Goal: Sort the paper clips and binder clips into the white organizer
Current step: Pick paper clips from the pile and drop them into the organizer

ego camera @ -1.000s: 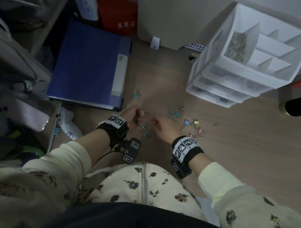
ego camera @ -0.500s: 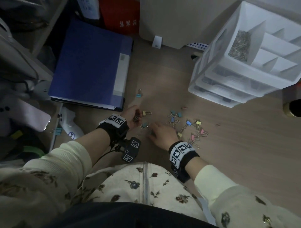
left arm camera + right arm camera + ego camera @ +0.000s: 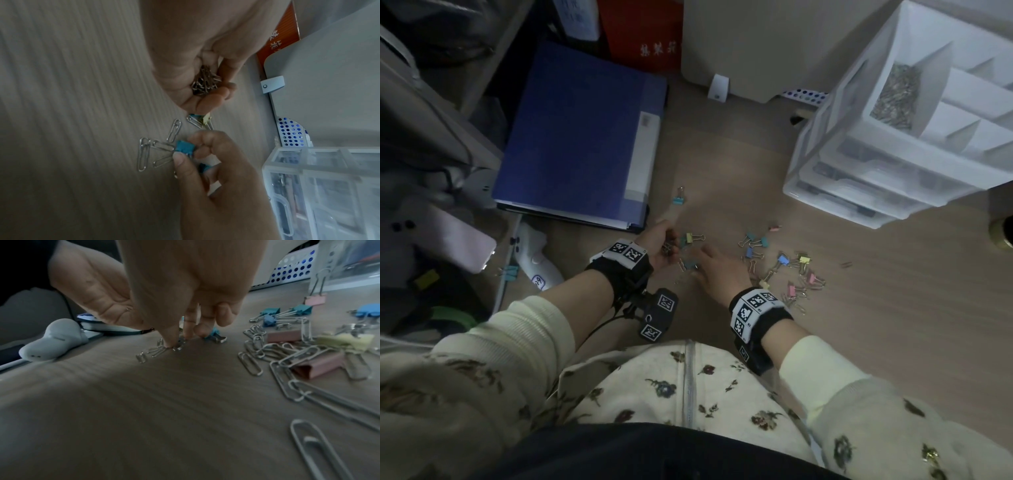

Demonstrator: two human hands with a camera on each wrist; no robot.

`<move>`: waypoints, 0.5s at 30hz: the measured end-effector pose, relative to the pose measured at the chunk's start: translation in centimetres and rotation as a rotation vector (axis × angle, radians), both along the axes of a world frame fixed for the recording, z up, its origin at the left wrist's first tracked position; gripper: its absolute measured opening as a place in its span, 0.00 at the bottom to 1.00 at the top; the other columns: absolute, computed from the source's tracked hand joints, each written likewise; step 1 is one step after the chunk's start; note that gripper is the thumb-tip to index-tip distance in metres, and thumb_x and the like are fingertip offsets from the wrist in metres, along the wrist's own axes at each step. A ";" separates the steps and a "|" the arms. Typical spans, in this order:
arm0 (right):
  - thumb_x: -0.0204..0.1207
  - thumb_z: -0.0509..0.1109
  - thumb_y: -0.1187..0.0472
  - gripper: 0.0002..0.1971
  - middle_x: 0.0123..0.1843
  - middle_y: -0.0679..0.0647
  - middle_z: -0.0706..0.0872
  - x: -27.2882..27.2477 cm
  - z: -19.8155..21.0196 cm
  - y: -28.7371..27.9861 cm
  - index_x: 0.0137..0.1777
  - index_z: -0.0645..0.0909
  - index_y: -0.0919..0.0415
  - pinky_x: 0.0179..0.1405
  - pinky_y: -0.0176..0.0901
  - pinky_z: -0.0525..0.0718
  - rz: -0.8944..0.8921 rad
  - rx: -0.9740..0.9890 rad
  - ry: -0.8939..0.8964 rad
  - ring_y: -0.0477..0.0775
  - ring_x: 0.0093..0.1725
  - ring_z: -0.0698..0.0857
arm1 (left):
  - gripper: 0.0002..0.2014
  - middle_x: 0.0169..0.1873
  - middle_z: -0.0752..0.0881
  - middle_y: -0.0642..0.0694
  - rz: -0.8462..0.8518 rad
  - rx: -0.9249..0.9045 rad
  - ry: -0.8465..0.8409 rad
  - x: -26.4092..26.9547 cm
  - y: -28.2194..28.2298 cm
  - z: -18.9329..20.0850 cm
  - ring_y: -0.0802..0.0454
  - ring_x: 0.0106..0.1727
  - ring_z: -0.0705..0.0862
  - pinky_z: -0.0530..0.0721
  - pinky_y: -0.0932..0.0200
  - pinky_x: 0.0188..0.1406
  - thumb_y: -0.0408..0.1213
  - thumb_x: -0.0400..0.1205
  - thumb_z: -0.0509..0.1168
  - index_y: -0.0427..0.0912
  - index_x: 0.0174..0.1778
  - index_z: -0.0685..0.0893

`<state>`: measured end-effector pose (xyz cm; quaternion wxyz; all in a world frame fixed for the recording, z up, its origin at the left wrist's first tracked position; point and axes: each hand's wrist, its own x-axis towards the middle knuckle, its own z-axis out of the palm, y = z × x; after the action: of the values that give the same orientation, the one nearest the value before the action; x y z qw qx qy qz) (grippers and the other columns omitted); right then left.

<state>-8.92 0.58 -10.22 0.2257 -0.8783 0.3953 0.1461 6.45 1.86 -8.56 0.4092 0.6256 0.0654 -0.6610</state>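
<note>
Right hand (image 3: 717, 270) has slid over beside the left hand (image 3: 659, 245), fingertips pinching loose paper clips (image 3: 156, 149) mid-counter while the left cups a bundle of clips (image 3: 205, 81), so the white organizer (image 3: 914, 137) trip's still ahead.

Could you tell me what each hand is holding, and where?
Left hand: bunch of silver paper clips, cupped in curled fingers. Right hand: teal binder clip, pinched by its body.

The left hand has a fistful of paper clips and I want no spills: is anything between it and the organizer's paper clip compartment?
Nothing visible does. The left hand grips its paper clips; between it and the open paper clip compartment of the white organizer lie only flat binder clips on the desk.
</note>
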 end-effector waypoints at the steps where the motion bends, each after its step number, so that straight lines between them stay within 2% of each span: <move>1: 0.82 0.61 0.52 0.21 0.72 0.53 0.72 0.1 -0.1 -0.1 0.74 0.69 0.54 0.47 0.52 0.80 -0.016 0.005 0.014 0.64 0.59 0.82 | 0.13 0.25 0.72 0.47 0.004 0.002 -0.003 0.1 0.0 -0.1 0.56 0.21 0.69 0.70 0.68 0.16 0.36 0.83 0.57 0.42 0.31 0.72; 3: 0.83 0.60 0.54 0.19 0.71 0.54 0.72 -0.1 -0.2 -0.3 0.71 0.70 0.58 0.43 0.51 0.77 -0.043 0.017 0.028 0.65 0.58 0.82 | 0.13 0.25 0.72 0.47 0.014 0.005 -0.004 0.2 0.1 -0.1 0.57 0.20 0.69 0.70 0.69 0.16 0.36 0.83 0.56 0.42 0.31 0.72; 6: 0.83 0.58 0.56 0.12 0.64 0.56 0.74 -0.9 -0.4 -0.8 0.62 0.74 0.60 0.39 0.50 0.74 -0.080 0.009 -0.001 0.66 0.52 0.83 | 0.13 0.26 0.72 0.47 0.004 0.006 -0.012 0.0 0.0 -0.3 0.56 0.22 0.70 0.71 0.68 0.16 0.36 0.83 0.57 0.42 0.32 0.72; 10: 0.82 0.59 0.57 0.08 0.57 0.56 0.77 -2.2 -0.4 -1.8 0.56 0.75 0.59 0.43 0.55 0.81 -0.182 0.028 -0.083 0.64 0.50 0.81 | 0.12 0.26 0.72 0.47 0.009 0.007 -0.001 -0.1 0.1 -0.5 0.56 0.23 0.70 0.71 0.68 0.16 0.37 0.83 0.57 0.42 0.32 0.73; 13: 0.81 0.60 0.59 0.07 0.54 0.57 0.79 -2.6 -0.3 -2.4 0.54 0.76 0.59 0.47 0.60 0.82 -0.263 0.034 -0.186 0.63 0.49 0.81 | 0.12 0.27 0.73 0.47 0.004 0.005 0.006 0.0 0.1 -0.5 0.55 0.24 0.70 0.71 0.68 0.16 0.36 0.83 0.57 0.42 0.32 0.72; 15: 0.82 0.60 0.59 0.06 0.54 0.56 0.80 -2.7 0.1 -2.9 0.54 0.76 0.58 0.49 0.57 0.81 -0.295 0.015 -0.197 0.61 0.51 0.81 | 0.13 0.27 0.73 0.47 -0.006 0.006 0.005 0.0 0.1 -0.5 0.55 0.24 0.69 0.71 0.67 0.17 0.37 0.83 0.56 0.42 0.32 0.72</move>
<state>-11.60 -2.27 -10.11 0.2890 -0.8193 0.4945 0.0274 6.49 1.94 -9.03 0.4051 0.6254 0.0667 -0.6636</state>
